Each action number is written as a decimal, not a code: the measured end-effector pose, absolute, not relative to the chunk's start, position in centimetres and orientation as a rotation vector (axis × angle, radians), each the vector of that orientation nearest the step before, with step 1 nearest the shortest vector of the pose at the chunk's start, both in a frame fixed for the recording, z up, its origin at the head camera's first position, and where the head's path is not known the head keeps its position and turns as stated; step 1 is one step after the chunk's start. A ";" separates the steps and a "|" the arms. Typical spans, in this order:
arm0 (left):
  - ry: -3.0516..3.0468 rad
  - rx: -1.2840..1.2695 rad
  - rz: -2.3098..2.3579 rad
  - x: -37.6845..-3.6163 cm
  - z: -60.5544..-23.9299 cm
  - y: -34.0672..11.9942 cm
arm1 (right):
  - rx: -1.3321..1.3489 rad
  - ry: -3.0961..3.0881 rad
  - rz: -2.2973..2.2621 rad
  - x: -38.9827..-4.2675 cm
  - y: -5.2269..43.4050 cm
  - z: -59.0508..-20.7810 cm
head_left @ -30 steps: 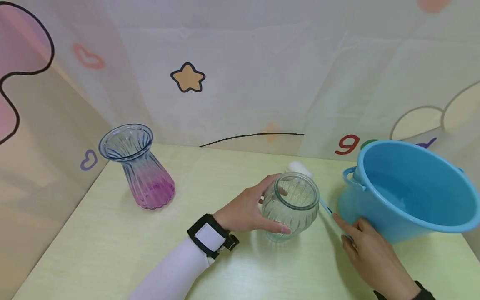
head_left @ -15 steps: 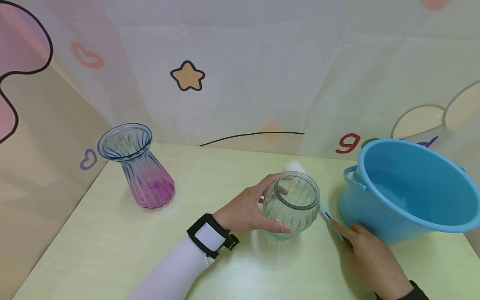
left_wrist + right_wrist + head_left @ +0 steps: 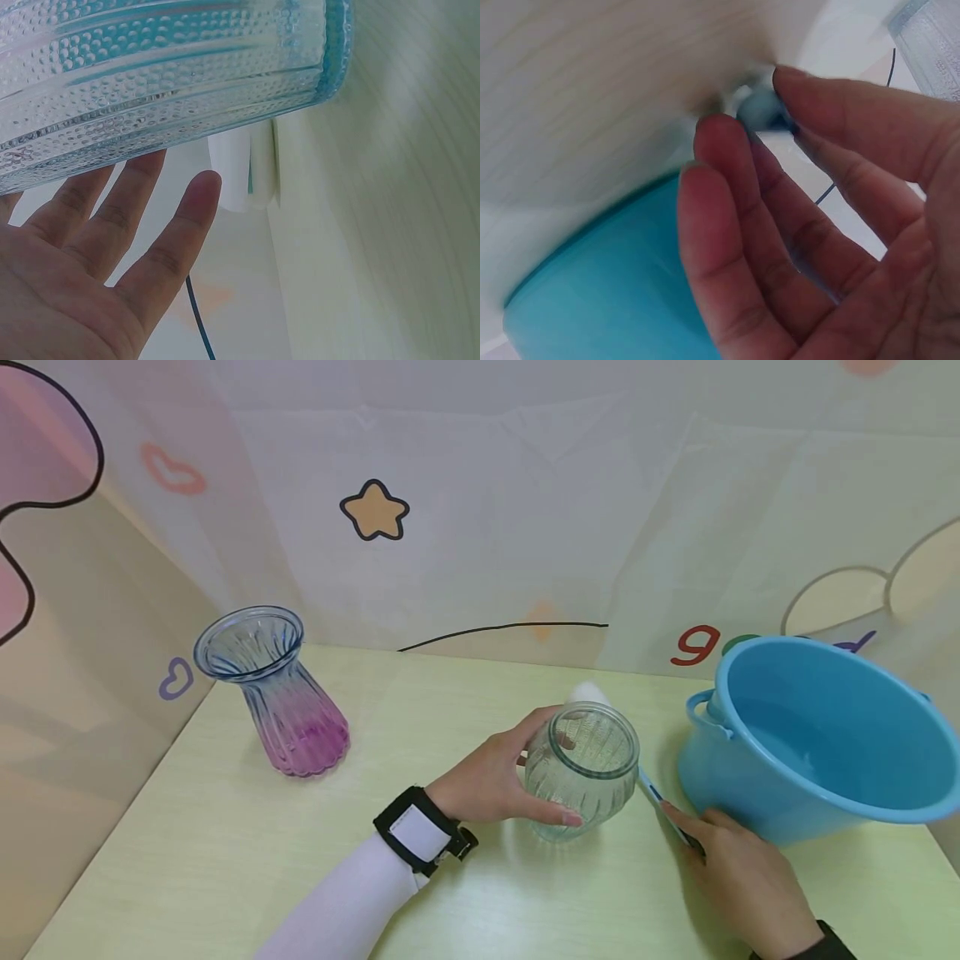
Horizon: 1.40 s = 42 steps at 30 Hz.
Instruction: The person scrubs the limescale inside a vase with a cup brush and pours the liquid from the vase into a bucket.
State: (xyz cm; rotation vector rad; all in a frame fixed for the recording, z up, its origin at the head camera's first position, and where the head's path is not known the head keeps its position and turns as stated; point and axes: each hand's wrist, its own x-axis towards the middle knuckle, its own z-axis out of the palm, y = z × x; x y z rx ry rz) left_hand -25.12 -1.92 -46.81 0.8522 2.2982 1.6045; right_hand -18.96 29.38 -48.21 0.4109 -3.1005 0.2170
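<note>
While the left hand (image 3: pixel 491 781) curls round the clear jar (image 3: pixel 581 770) at table centre, steadying it upright, thumb near and fingers far, the right hand (image 3: pixel 738 872) pinches the near end of a brush (image 3: pixel 654 792) lying just right of the jar. Its white head (image 3: pixel 588 694) pokes out behind. Bucket (image 3: pixel 810 743) stands right, close by; purple vase (image 3: pixel 273 693) far left, well apart on the table (image 3: pixel 225 860).
</note>
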 end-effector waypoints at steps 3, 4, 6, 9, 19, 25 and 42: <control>2.295 0.862 1.606 -25.1 -46.8 -1.8 | 0.382 -3.148 0.210 -19.0 29.4 -48.0; 2.292 0.867 1.607 -25.2 -46.8 -1.8 | 0.371 -3.166 0.208 -19.0 29.4 -47.9; 2.287 0.876 1.609 -25.2 -46.8 -1.7 | 0.349 -3.197 0.186 -19.1 29.4 -47.6; 2.281 0.880 1.612 -25.3 -46.8 -1.6 | 0.326 -3.230 0.179 -19.1 29.3 -46.9; 2.237 0.876 1.627 -25.4 -46.9 -1.3 | 0.611 -3.042 1.216 -19.6 27.1 -45.8; 2.155 0.864 1.676 -25.3 -47.0 -1.3 | 0.717 -2.898 1.610 -21.1 25.1 -46.8; 2.196 0.871 1.643 -25.0 -47.2 -1.5 | 0.882 -2.659 1.929 -22.4 22.4 -48.7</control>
